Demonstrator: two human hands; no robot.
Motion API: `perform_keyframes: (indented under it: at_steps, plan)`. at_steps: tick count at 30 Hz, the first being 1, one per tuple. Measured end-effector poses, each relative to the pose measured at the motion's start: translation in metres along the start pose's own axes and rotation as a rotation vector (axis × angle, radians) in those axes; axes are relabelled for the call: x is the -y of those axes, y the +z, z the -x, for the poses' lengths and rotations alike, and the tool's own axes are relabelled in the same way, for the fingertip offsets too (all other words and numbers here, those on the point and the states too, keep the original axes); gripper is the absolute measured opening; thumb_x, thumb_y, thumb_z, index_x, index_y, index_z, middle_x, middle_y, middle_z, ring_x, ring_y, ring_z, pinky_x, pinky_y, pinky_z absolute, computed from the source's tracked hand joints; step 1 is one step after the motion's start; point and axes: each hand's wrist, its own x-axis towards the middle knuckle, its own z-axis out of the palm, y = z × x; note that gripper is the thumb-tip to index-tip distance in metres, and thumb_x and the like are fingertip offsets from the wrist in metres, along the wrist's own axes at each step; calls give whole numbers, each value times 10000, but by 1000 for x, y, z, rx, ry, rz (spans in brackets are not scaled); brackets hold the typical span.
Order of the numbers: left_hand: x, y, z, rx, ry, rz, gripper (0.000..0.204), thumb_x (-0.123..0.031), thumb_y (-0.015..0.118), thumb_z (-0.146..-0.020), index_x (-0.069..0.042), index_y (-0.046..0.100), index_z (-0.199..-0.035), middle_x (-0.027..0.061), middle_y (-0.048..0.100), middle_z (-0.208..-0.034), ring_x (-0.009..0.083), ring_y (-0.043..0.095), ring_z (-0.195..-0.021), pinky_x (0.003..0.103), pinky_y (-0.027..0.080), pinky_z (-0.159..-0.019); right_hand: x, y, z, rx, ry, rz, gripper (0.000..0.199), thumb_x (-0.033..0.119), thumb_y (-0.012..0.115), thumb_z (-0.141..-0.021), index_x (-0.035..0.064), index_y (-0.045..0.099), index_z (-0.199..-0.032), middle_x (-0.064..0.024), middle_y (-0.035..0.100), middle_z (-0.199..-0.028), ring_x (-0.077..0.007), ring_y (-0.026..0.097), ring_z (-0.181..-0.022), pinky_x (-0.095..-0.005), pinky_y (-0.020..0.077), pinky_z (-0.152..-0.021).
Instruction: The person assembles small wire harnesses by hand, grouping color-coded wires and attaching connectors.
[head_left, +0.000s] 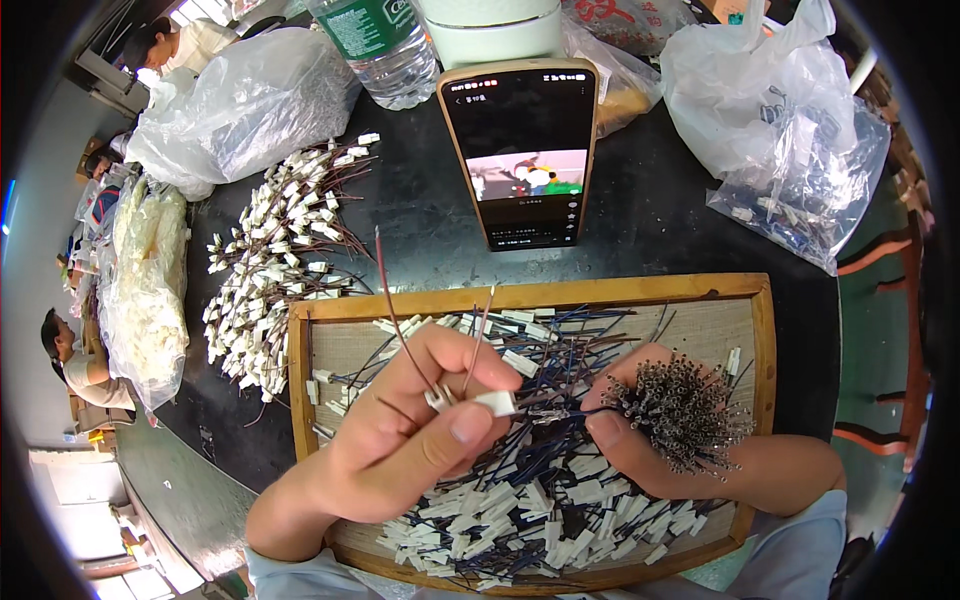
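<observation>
My left hand is closed in front of me, pinching a small white plug connector between thumb and forefinger. Another white connector is tucked among its fingers, and thin brown wires stick up from the hand. To the right, my right hand grips a thick bundle of wires, with many small metal terminal ends fanned out. Its thumb and forefinger pinch thin wires that point at the held connector. Whether a wire end is inside that connector, I cannot tell. Below both hands, white connectors with dark wires lie heaped.
A wood-framed tray holds the heap. On the black table are a pile of wired connectors, a propped phone, a water bottle and plastic bags. Other people sit at the far left.
</observation>
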Motion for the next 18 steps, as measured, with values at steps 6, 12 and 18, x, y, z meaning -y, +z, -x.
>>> perform_keyframes:
  at_steps: [6,12,18]
  plan:
    - [1,-7,6,122,-34,92,201,-113,423,-967,-8,423,-1139,29,488,-933,21,425,-704,167,400,-688,4,1,-1,-49,74,-51,158,87,715,-752,16,630,-864,-52,623,-746,-113,592,-637,-249,461,-569]
    - [1,-5,6,130,-65,63,209,-111,425,-965,7,432,-1138,50,487,-985,38,462,-781,183,421,-736,1,-1,-2,-13,-9,24,150,85,721,-743,27,637,-853,-55,624,-755,-128,602,-631,-250,466,-554]
    - [0,6,5,34,-18,-84,207,-128,474,-940,30,429,-1066,25,463,-710,21,309,-525,190,257,-479,-1,-3,-1,8,-19,39,174,88,732,-736,21,651,-875,-72,651,-777,-141,633,-663,-257,490,-580]
